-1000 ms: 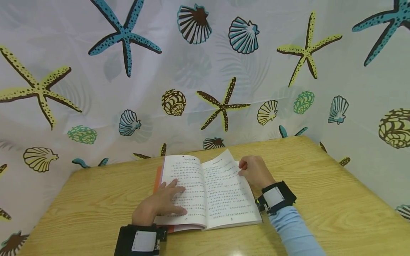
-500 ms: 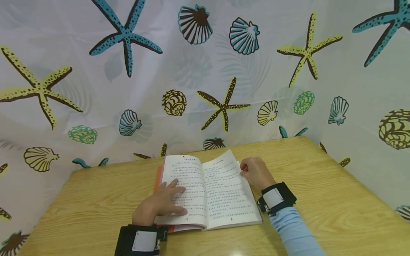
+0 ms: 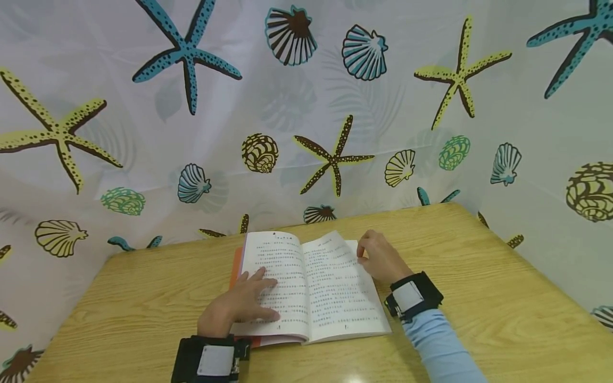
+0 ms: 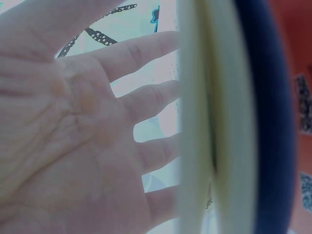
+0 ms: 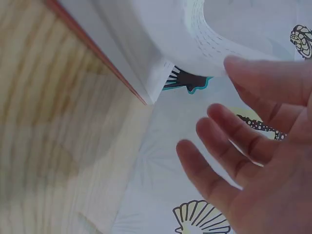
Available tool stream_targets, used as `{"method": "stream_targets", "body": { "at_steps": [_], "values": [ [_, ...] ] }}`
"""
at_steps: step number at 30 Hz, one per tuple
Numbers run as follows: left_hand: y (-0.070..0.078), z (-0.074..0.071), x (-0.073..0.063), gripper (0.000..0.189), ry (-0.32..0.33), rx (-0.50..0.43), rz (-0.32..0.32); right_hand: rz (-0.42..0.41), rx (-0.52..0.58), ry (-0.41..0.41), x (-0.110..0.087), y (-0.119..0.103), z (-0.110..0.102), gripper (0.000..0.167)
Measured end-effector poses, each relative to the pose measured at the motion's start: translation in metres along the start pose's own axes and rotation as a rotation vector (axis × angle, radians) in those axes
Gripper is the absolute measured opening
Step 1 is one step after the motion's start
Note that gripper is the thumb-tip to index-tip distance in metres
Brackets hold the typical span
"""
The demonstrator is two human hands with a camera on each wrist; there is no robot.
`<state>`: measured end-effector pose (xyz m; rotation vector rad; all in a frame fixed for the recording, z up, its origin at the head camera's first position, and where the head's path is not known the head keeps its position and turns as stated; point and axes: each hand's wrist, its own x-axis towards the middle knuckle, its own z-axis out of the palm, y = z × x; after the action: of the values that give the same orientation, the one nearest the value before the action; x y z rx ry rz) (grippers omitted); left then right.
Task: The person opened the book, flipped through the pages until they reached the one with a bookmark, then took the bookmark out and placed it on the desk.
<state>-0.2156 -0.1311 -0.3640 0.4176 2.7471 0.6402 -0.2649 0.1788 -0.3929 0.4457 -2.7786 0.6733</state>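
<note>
An open book (image 3: 282,298) with printed pages lies in the middle of the table. My left hand (image 3: 246,302) rests on its left page, fingers spread. From below, the left wrist view has the palm (image 4: 78,126) beside the blurred page edges (image 4: 214,117), which hide the fingertips. At the upper outer edge of the right page (image 3: 337,282) is my right hand (image 3: 378,258), pinching that page between thumb and forefinger. In the right wrist view the lifted page (image 5: 195,44) curves up to the thumb (image 5: 258,78), while the other fingers hang loosely bent off the book.
The wooden table (image 3: 143,298) runs on both sides of the book. Behind it and to the right hangs a white cloth (image 3: 230,96) printed with starfish and shells. An orange cover edge (image 3: 235,266) shows under the book's left side. Both wrists wear black bands (image 3: 415,295).
The right page's top corner has bent down and leftward, showing more of the sheet beneath. My right hand has shifted slightly, its fingers a little less closed. The left hand stays put.
</note>
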Motion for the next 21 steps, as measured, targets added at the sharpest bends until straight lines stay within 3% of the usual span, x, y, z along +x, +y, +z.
{"method": "stream_targets", "body": {
  "at_steps": [4,8,11,15,21],
  "values": [
    [0.000,0.000,-0.001,0.069,-0.001,0.005,-0.006,-0.023,0.169,-0.159,0.000,0.000,-0.004,0.001],
    [-0.001,0.000,0.000,0.069,-0.006,0.007,-0.009,-0.033,0.527,-0.387,0.000,-0.003,-0.018,0.042],
    [-0.002,0.000,0.000,0.070,-0.004,0.006,-0.004,-0.028,0.706,-0.526,0.000,-0.011,-0.028,0.070],
    [-0.002,0.001,0.001,0.070,-0.005,0.004,-0.006,-0.030,0.756,-0.616,0.002,-0.027,-0.026,0.089],
    [-0.003,0.001,0.002,0.069,-0.017,-0.001,-0.002,-0.051,0.619,-0.651,0.000,-0.047,-0.008,0.075]
  ]
}}
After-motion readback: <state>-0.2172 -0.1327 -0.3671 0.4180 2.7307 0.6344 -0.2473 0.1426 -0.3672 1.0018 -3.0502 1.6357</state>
